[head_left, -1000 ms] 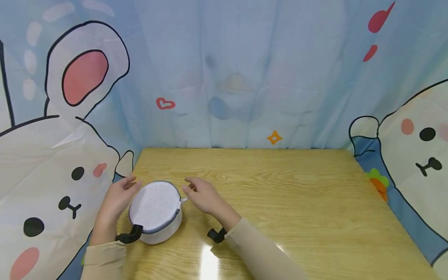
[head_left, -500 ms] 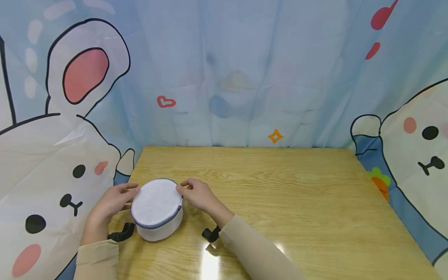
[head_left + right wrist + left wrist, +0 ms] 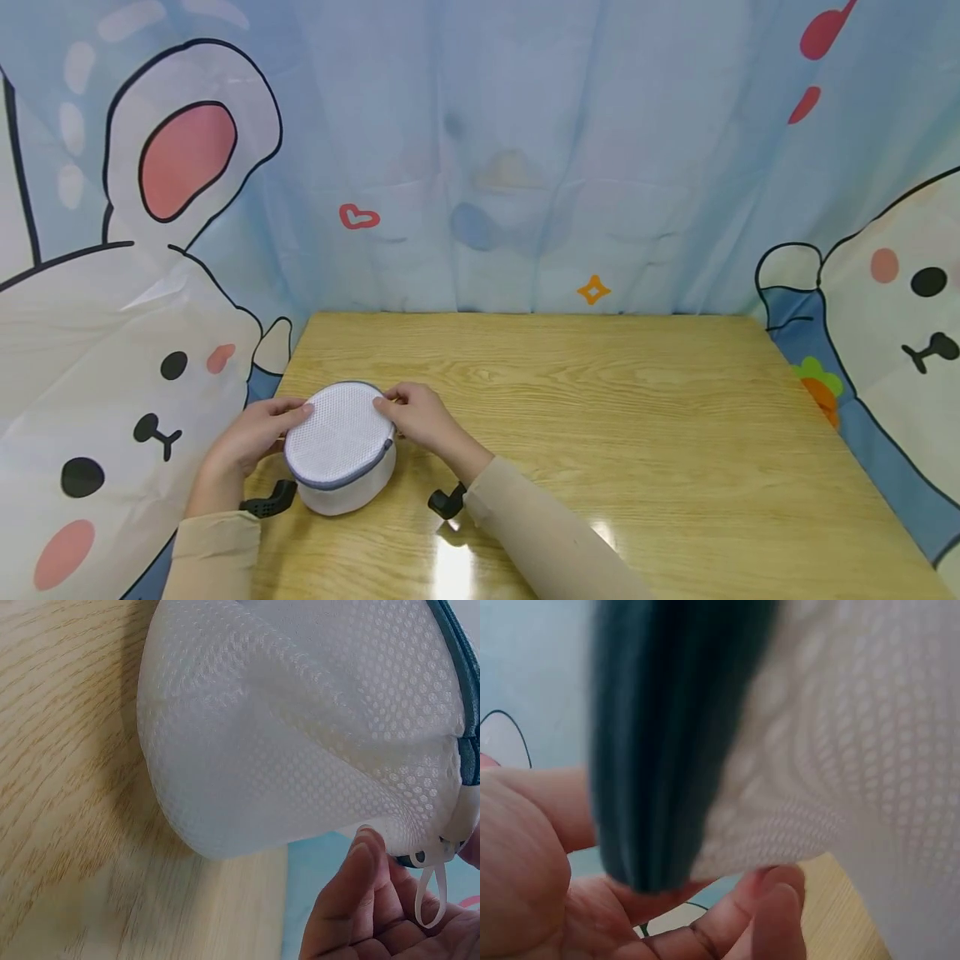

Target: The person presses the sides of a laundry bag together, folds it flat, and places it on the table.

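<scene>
While the white mesh bag [image 3: 337,446] was at the wooden table's [image 3: 637,450] 9 o'clock side, the left hand [image 3: 251,437] pinched it at 10 o'clock, the right hand [image 3: 423,421] at 2 o'clock.

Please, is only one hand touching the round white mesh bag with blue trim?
No, the left hand and the right hand each have a thumb on the top of the round white mesh bag.

a lightly wrinkled beige left sleeve [image 3: 213,552] and a matching beige right sleeve [image 3: 551,529] are worn with a curved black left wrist camera [image 3: 272,500] and a rounded black right wrist camera [image 3: 446,502].
</scene>
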Demonstrator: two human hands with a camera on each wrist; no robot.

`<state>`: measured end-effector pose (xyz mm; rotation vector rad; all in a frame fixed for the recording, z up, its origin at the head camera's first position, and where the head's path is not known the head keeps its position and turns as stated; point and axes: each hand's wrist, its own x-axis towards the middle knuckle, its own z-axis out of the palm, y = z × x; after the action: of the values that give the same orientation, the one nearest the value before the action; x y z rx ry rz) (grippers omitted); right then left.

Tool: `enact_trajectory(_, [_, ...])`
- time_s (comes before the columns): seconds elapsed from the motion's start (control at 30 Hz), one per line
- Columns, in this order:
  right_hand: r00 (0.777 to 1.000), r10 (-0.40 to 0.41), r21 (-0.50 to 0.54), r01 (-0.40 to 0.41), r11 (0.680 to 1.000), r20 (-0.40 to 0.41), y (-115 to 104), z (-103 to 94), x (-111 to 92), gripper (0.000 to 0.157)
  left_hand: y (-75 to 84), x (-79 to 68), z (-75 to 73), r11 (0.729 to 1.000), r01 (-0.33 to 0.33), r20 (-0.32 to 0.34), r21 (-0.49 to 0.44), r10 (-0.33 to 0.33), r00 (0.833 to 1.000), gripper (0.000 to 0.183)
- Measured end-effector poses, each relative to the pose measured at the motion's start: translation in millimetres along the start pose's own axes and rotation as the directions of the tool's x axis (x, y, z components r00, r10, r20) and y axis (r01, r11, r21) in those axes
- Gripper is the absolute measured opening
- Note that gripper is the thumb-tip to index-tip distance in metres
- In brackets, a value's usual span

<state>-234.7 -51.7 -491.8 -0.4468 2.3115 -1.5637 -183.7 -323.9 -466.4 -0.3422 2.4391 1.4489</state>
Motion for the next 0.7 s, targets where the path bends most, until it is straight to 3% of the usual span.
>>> enact_trajectory(0.7, [0.992, 0.096, 0.12, -0.086, 0.989, -0.076, -2, 7.4, 6, 0.017, -0.4, 3.9, 10.4, 0.994, -0.046, -0.045, -0.096, 0.041, 0.998, 0.032])
